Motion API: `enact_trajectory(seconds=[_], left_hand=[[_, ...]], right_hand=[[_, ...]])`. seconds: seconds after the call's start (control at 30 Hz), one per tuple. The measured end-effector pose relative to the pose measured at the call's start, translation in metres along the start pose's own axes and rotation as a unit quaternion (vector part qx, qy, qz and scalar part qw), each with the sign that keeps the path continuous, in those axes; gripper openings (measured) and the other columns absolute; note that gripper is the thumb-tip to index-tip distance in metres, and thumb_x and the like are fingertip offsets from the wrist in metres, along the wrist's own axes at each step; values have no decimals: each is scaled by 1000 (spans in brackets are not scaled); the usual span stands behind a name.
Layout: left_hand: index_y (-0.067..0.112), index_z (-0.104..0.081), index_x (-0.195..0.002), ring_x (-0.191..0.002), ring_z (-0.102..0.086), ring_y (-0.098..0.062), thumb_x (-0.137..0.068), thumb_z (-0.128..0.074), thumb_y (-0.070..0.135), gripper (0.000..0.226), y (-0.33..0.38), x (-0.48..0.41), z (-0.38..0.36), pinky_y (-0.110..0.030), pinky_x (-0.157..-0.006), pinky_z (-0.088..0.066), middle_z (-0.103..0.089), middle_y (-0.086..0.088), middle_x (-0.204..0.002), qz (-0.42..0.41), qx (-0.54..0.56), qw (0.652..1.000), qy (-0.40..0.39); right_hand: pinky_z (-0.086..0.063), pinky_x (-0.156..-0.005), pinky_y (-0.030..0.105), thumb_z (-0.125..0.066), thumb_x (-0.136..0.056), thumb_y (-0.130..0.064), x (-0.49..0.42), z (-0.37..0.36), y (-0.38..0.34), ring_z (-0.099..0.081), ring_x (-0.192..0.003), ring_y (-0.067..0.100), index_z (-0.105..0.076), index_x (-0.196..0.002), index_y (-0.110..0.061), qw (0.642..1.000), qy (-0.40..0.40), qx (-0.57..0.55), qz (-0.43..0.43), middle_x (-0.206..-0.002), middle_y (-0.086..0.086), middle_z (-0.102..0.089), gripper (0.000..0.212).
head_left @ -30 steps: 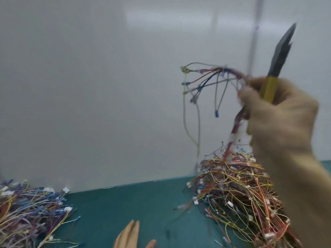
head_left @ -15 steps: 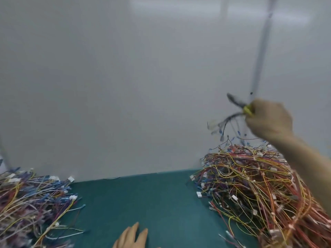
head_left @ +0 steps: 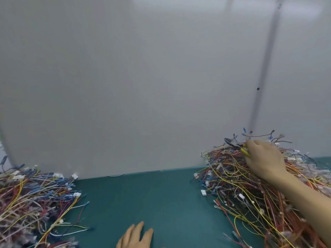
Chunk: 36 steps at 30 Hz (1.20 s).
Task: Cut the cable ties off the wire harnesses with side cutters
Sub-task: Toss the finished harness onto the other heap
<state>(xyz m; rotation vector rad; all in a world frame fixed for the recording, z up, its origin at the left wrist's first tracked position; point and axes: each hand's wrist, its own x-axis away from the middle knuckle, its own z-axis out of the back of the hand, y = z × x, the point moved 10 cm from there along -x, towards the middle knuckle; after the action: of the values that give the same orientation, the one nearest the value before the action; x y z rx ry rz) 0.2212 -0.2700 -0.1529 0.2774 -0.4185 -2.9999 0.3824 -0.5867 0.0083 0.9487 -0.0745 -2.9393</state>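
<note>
My right hand lies on top of the big heap of wire harnesses at the right and grips yellow-handled side cutters, whose dark jaws point left. Whether its fingers also hold a harness is hidden by the hand. My left hand rests flat on the green table at the bottom edge, fingers straight, holding nothing. White cable ties show as small knots along the wires of the right heap.
A second heap of wires with more blue and white in it covers the left of the table. A plain grey wall panel rises right behind the table.
My right hand came down from high in the air, where it held up a harness and the cutters, onto the right heap. The cutters swung from upright to pointing left. My left hand barely moved.
</note>
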Motion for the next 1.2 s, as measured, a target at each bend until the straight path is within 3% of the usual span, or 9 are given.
enact_trajectory(seconds=[0.13,0.2,0.3,0.43,0.57,0.73,1.03,1.13,1.2], left_hand=[[52,-22,-142,-147,-4,-8,-77,-40,80,73,5,-2,6,-28,-117,-10,-5,12,-160,-10,-35,999,18],[51,-46,-130,-140,-32,-7,-72,-48,78,64,14,-1,19,-27,-111,-31,-32,6,-153,-41,-26,996,70],[39,-76,-83,-90,-72,-13,-25,-70,82,73,17,1,14,-31,-68,-58,-73,2,-102,-45,-37,998,5],[27,-74,-54,-57,-71,-18,4,-76,68,71,16,3,18,-31,-36,-49,-73,-1,-66,-43,-53,996,50],[25,-74,-55,-58,-71,-20,2,-79,64,69,14,4,16,-31,-36,-50,-73,-2,-66,-32,-56,996,56],[23,-75,-55,-59,-71,-21,-11,-76,64,60,13,2,8,-34,-40,-53,-73,-3,-67,-42,-46,997,38],[25,-75,-55,-60,-72,-21,-32,-54,72,57,16,6,7,-35,-42,-53,-73,-4,-67,-39,-39,998,-8],[41,-74,-95,-102,-66,-5,-34,-62,88,78,10,4,2,-32,-81,-56,-69,5,-114,-7,-44,997,-70],[52,-38,-135,-143,-22,-5,-69,-43,87,75,3,-2,7,-31,-116,-21,-25,14,-155,3,-24,1000,-4]], right_hand=[[-51,-71,44,-61,-91,-31,6,7,3,-58,-77,28,-60,-105,-11,995,39,-91,1,-86,6,-63,25],[-52,-68,45,-59,-91,-29,7,7,3,-57,-75,28,-59,-104,-11,994,36,-101,6,-85,5,-62,22],[-52,-62,44,-57,-91,-26,6,12,7,-57,-72,31,-58,-100,-12,994,43,-97,5,-84,7,-63,17],[-45,-51,38,-56,-91,-18,3,59,19,-54,-60,36,-59,-85,-3,971,218,-101,-9,-72,17,-59,16],[-31,-49,31,-53,-85,-10,9,95,20,-48,-55,36,-54,-74,-1,942,332,-27,39,-65,17,-52,14],[-52,-68,31,-54,-89,-22,7,-11,19,-59,-83,18,-55,-101,-19,981,-39,157,107,-92,-4,-62,12],[-46,-68,24,-58,-88,-50,2,-16,23,-48,-76,5,-51,-80,-30,983,-169,16,68,-90,-10,-43,23],[-39,-64,25,-61,-84,-55,1,-3,23,-48,-75,7,-52,-81,-29,983,-172,-25,60,-90,-7,-45,28],[-44,-69,29,-61,-83,-56,1,9,25,-51,-79,12,-56,-86,-25,985,-162,-51,44,-97,-2,-49,31]])
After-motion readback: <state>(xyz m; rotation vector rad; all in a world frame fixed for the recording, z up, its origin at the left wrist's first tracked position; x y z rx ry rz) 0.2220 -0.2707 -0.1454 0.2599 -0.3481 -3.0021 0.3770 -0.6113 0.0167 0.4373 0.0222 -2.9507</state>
